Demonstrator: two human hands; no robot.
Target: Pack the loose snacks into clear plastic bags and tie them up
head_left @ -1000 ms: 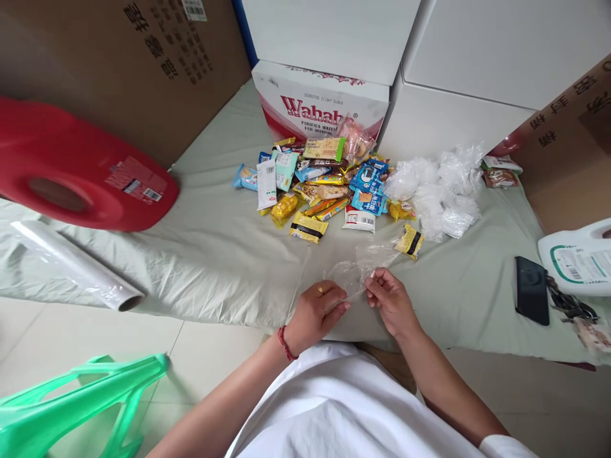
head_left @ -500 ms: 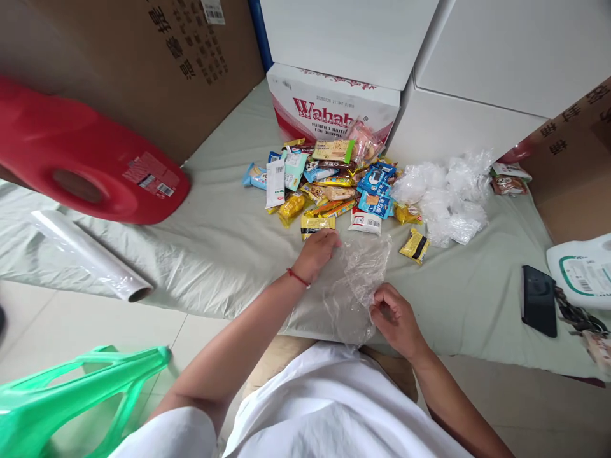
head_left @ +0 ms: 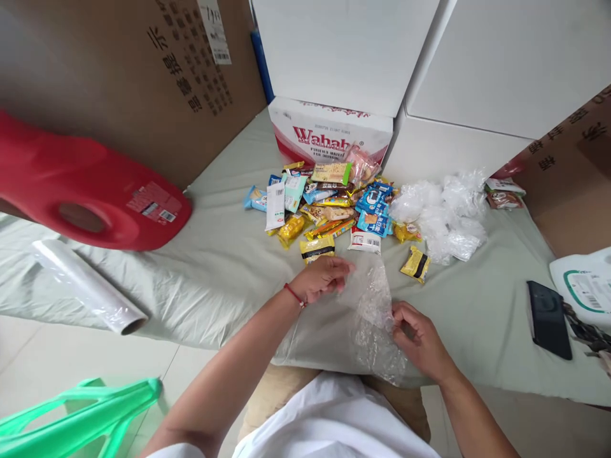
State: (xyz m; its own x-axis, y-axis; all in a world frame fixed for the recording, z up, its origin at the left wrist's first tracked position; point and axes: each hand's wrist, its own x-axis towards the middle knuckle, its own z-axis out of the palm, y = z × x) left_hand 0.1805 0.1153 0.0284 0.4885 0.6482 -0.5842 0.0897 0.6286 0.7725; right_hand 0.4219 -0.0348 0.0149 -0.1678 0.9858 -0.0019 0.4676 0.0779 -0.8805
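Note:
A clear plastic bag [head_left: 375, 312] hangs crumpled between my two hands, low over the cloth near the front edge. My left hand [head_left: 325, 278] pinches its upper left part. Fingers of my right hand [head_left: 414, 331] are closed on its right side. Just beyond my left hand lies a yellow-and-black snack packet [head_left: 317, 248], partly hidden by the fingers. Another yellow packet [head_left: 415, 264] rests apart to the right. Behind them is a pile of wrapped snacks [head_left: 329, 196] in many colours. Crumpled clear plastic bags [head_left: 442, 213] are heaped right of the pile.
A Wahaha carton [head_left: 329, 137] stands behind the snacks, under white boxes [head_left: 334, 51]. At left are a red jug [head_left: 109, 191], a plastic film roll [head_left: 90, 286] and a green stool [head_left: 86, 420]. A phone [head_left: 548, 318] and white bottle [head_left: 585, 283] lie at right.
The plastic bag has shifted right with both hands. My left hand has moved away from the yellow packet, and my right hand has gone right. The view has tilted up slightly.

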